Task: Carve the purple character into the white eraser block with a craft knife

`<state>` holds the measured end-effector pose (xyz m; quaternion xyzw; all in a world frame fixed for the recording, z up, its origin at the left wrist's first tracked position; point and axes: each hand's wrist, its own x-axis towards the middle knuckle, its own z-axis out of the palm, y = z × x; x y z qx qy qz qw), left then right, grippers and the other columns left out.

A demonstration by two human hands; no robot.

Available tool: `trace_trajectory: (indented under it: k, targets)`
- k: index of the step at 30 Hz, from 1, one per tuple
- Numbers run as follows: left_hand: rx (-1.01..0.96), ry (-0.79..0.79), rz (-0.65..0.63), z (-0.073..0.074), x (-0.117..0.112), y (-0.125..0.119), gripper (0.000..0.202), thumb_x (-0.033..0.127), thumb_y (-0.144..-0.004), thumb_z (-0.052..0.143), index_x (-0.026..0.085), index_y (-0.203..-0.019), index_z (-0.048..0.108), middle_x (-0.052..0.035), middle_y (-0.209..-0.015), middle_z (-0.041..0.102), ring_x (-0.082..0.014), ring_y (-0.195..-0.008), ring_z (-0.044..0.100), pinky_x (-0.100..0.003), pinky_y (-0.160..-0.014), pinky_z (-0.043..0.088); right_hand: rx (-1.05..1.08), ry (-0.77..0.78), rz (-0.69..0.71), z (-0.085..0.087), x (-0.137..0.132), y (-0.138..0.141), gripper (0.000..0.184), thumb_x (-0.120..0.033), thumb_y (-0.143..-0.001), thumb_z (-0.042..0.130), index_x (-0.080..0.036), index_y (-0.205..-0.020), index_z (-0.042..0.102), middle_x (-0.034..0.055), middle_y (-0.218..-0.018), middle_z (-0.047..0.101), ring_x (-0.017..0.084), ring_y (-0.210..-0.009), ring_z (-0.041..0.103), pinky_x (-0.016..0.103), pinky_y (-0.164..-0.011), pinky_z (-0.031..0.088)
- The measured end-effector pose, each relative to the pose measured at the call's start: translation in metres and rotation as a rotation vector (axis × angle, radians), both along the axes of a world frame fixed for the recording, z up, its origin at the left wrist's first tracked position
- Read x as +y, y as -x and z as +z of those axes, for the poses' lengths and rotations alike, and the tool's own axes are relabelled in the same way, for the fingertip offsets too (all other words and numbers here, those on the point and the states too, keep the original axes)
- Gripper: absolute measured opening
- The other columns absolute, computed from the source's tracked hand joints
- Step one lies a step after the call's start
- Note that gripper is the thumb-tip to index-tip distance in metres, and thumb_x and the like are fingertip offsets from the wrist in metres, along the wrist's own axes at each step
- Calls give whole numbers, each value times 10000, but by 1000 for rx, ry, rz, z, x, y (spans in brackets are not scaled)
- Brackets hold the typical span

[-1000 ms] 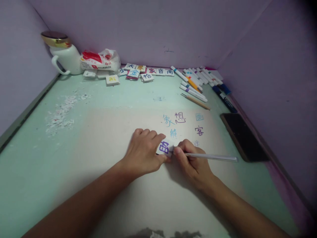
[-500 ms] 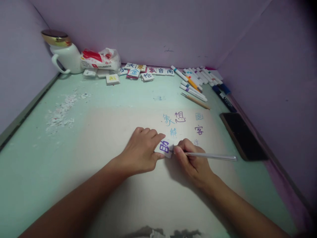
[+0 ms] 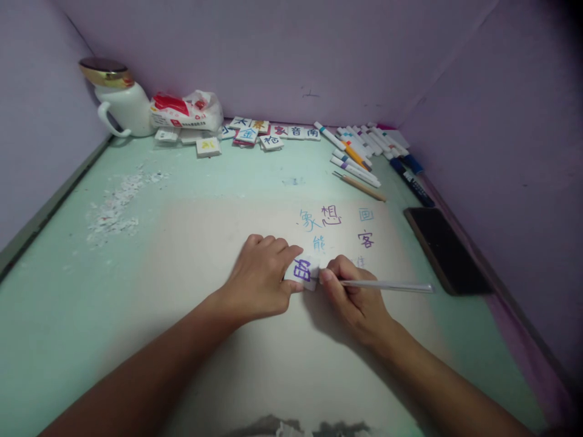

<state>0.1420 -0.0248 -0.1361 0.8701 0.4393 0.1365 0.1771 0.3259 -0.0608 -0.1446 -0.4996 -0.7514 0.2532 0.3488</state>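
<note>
Head: curled hands (image 3: 264,280) at tile (image 3: 302,271)

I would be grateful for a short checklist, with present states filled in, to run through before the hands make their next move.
1. Grip of the left hand on the white tile: ok, it holds the tile at its edges.
2. Grip of the right hand on the silver tool: ok, the fingers close around it near its working end.
3. Contact between the tool's working end and the tile: cannot tell, too small to make out.
4. Left thumb well away from that end: not ok, I would judge; it looks close.
5. Phone apart from both hands: ok.
6. White scraps away from the tile: ok.
</note>
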Motion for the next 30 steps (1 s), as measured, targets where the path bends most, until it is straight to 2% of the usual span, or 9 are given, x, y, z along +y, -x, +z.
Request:
trace_trajectory:
  k: [30]
  targets:
    - [-17, -8, 8, -2, 0, 0, 415, 333, -724, 725, 168, -1082, 596, -43, -870, 634, -230, -845, 555, -401, -794, 352, 17, 57, 19, -1, -2, -1, 247, -234, -917, 393, -219, -675, 348, -73, -520, 355, 87, -459, 323, 235, -448, 247]
